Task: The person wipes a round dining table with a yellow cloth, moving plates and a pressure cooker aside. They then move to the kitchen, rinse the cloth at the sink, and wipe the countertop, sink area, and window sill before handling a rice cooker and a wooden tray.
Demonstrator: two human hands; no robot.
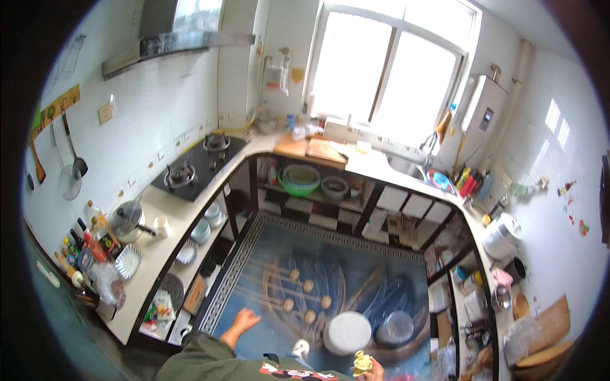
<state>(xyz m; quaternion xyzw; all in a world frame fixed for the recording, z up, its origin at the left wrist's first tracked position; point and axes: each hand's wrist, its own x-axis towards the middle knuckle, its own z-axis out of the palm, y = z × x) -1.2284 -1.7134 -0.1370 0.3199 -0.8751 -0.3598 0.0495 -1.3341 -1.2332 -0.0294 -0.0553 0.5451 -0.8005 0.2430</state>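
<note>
My left hand [246, 320] hangs in the air over the blue patterned floor mat [257, 281], near the left counter, with nothing seen in it. Its fingers are too small and blurred to tell how far they are bent. Low in the view, in front of my green shirt, my right hand [375, 370] holds a crumpled pale yellow thing [362, 363], perhaps a leaf or peel. Beyond that hand stand a round white-topped stool or bin [347, 332] and a clear round container [396, 328] on the floor.
A U-shaped counter surrounds the floor. On its left are a black gas hob [195, 166], a lidded pan [127, 220] and a scalloped dish [128, 261]. Wooden cutting boards [326, 150] lie below the window, left of the sink [405, 165]. A white cooker [501, 236] stands at right.
</note>
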